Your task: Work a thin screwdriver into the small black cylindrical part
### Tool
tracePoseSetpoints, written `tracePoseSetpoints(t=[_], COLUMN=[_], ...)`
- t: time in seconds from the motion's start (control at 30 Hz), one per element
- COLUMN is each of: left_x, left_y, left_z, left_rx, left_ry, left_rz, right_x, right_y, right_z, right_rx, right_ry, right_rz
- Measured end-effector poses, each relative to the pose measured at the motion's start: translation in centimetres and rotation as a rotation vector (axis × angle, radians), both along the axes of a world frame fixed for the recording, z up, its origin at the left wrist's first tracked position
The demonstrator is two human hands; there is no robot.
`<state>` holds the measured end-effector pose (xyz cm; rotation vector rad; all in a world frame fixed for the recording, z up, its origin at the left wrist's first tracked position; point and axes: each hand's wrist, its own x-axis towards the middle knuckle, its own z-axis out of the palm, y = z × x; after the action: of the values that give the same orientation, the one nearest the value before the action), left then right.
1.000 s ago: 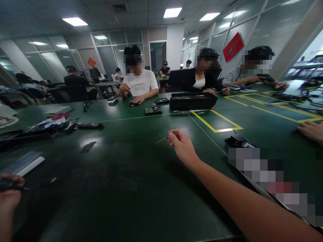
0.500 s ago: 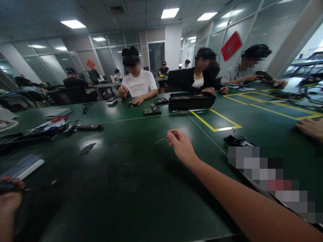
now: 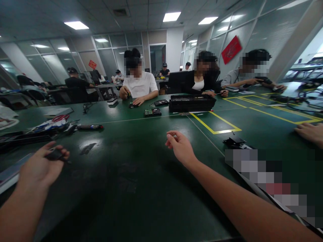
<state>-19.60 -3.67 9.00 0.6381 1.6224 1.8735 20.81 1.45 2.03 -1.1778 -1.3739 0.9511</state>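
Observation:
My left hand [image 3: 45, 163] is raised over the left side of the green table, fingers curled round a dark pointed tool [image 3: 55, 154]. Its exact kind is not clear. Below and behind that hand lies a pale flat box with a clear top [image 3: 15, 169], partly covered by the hand and forearm. My right hand [image 3: 180, 144] is held over the middle of the table, thumb and fingers pinched together. A thin screwdriver sits in that pinch, almost wholly hidden; only a small dark bit [image 3: 166, 139] shows at the fingertips.
Across the green table [image 3: 121, 208], co-workers sit near a long black bin [image 3: 191, 103] and opened hard drives [image 3: 152, 112]. Tools and cables [image 3: 54, 124] are piled at left beside a black cylindrical tool [image 3: 90, 127]. Another person's hand [image 3: 310, 132] rests at right, beyond a black device [image 3: 236, 140].
My left hand has come in from the left edge, rising and moving right with the dark tool. My right hand stays in place; the thin metal shaft seen earlier no longer shows.

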Motion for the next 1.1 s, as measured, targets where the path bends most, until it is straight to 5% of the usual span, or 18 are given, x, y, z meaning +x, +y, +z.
tracePoseSetpoints(t=[0.17, 0.3, 0.43, 0.6, 0.8, 1.1], left_x=[9.3, 16.8, 21.3, 22.4, 21.5, 19.9], left_y=[2.6, 3.2, 3.1, 3.0, 2.9, 3.4], left_z=[-0.8, -2.5, -4.7, -7.0, -7.7, -9.0], left_rx=[0.026, 0.013, 0.080, 0.056, 0.063, 0.065], left_ry=[-0.213, -0.251, -0.163, 0.215, 0.255, 0.656], left_rz=[-0.442, -0.614, -0.839, -0.958, -0.993, -0.846], right_x=[0.1, 0.2, 0.3, 0.5, 0.4, 0.6], right_y=[-0.1, 0.1, 0.0, -0.7, -1.1, -1.2], right_z=[0.0, -0.4, -0.1, 0.9, 1.3, 1.1], right_rx=[0.000, -0.035, 0.024, 0.116, 0.150, 0.188], right_ry=[0.001, -0.011, -0.133, -0.233, -0.277, -0.036], right_rz=[-0.006, 0.037, 0.003, -0.073, -0.089, -0.089])
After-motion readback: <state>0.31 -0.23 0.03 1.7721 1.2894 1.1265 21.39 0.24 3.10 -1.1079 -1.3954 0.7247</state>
